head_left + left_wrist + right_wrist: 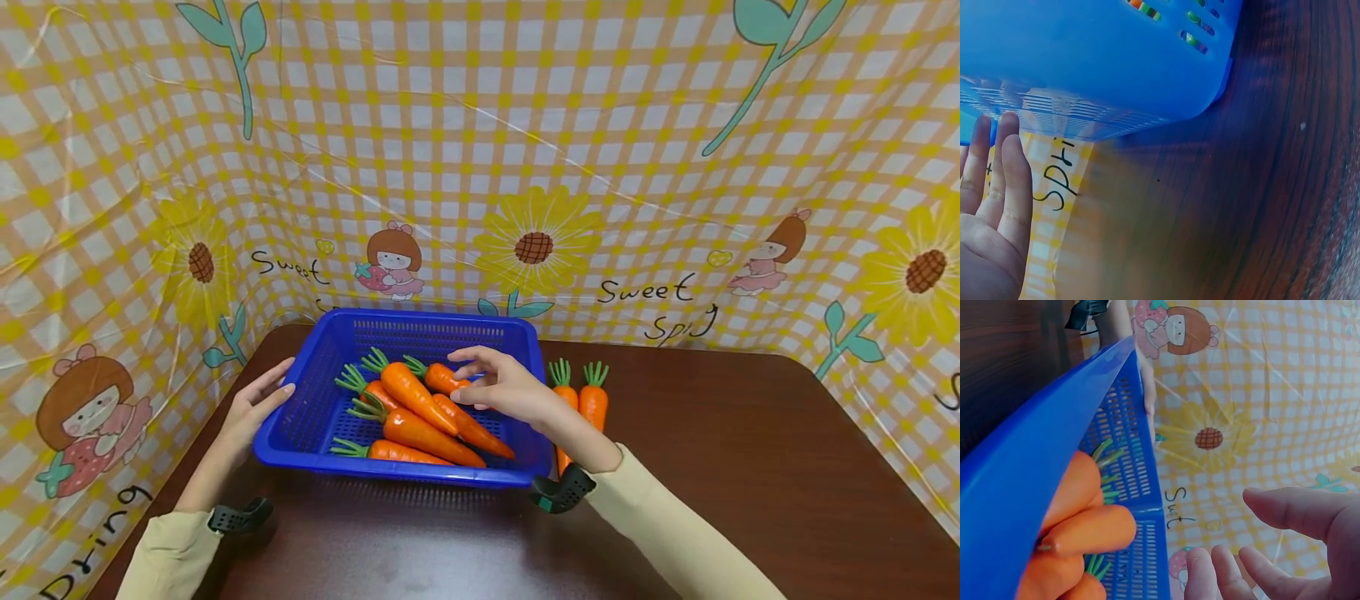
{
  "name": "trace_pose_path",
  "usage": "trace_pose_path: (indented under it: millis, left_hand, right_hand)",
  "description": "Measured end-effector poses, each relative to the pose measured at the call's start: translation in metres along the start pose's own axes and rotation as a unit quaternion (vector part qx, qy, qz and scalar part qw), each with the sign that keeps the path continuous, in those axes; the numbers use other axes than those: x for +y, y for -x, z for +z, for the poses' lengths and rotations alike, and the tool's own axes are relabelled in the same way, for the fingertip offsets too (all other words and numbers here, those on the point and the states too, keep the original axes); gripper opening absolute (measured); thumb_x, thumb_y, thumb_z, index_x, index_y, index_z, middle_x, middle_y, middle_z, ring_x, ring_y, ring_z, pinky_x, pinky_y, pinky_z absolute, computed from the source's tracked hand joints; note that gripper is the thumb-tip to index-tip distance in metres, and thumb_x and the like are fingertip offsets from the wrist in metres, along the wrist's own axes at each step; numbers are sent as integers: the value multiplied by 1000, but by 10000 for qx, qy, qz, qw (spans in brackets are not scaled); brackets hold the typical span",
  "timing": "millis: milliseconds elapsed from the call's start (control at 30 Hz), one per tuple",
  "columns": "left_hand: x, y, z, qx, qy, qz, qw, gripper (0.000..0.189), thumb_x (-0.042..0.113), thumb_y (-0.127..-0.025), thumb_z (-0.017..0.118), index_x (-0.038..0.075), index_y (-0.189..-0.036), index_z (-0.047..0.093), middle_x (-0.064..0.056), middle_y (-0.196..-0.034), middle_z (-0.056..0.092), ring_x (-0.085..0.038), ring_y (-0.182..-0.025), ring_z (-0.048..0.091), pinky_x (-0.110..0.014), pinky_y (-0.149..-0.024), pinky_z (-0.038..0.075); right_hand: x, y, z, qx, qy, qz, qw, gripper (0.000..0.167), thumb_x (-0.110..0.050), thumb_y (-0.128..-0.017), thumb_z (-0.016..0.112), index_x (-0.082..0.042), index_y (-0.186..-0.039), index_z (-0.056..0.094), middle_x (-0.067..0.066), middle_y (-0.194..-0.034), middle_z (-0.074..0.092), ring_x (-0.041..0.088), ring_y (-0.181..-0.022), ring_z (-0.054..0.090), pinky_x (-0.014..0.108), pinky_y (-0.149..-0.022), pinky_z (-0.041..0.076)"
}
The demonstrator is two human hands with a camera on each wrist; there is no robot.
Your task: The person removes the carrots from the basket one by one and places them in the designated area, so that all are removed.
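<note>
Right hand point(504, 390) half-spread above carrots point(414, 395)

We count eight carrots point(408, 392) in view: six inside the basket and two outside it. We find one blue basket point(405, 473) and one dark surface point(720, 433). There are two hands, so we list one left grip point(250, 408) and one right grip point(508, 390), plus two pale sleeves point(660, 517) and two dark wristbands point(564, 490). Across the checked cloth point(465, 158), in the head view, we tally three sunflower heads point(534, 248), three cartoon girls point(393, 258) and two clear "Sweet" words point(647, 291).
</note>
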State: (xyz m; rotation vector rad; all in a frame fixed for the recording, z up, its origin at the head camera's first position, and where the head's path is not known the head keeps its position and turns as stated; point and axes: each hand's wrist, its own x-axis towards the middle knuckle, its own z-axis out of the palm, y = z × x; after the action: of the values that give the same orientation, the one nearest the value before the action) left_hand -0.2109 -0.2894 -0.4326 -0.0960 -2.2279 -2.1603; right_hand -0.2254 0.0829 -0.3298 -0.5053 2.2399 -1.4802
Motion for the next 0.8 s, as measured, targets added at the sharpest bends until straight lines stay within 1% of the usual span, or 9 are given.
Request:
trace_pose_path:
  millis: [133,233,433,500,800]
  left_hand:
    - [0,0,0,58,8,30,10000,54,15,-99,53,0,-147,34,17,-98,65,0,-83,63,-19,-68,55]
    - [0,0,0,39,-2,52,10000,53,15,-99,53,0,-147,34,17,-98,66,0,-82,64,-19,-68,55]
    - [0,0,0,-43,-19,93,9999,53,14,-100,52,0,-147,34,17,-99,66,-1,-83,65,-20,-68,56]
    - [0,0,0,-63,-32,96,9999,53,15,-99,52,0,-147,34,17,-99,66,-1,-83,65,-20,-69,56]
    - [0,-1,-1,-48,-82,143,9999,53,15,-99,52,-2,-146,34,17,-100,66,0,-83,65,-20,-69,56]
  right_hand:
    - [-3,-5,5,-68,-82,-48,9999,52,-12,-88,67,-10,-137,49,14,-121,59,15,-94,62,29,-77,53]
    - [-5,-8,8,-112,-125,-25,9999,53,-12,-88,67,-11,-137,49,15,-123,58,17,-98,61,31,-79,54]
    - [-10,-15,14,-236,-159,30,9996,53,-13,-87,67,-11,-137,49,21,-129,54,21,-101,59,44,-90,53]
    - [-11,-17,15,-269,-168,56,9995,53,-12,-87,68,-11,-137,49,21,-129,54,21,-101,59,46,-91,53]
    - [-19,-29,13,-479,195,172,9985,53,-15,-88,67,-11,-138,49,15,-125,57,22,-105,59,39,-87,54]
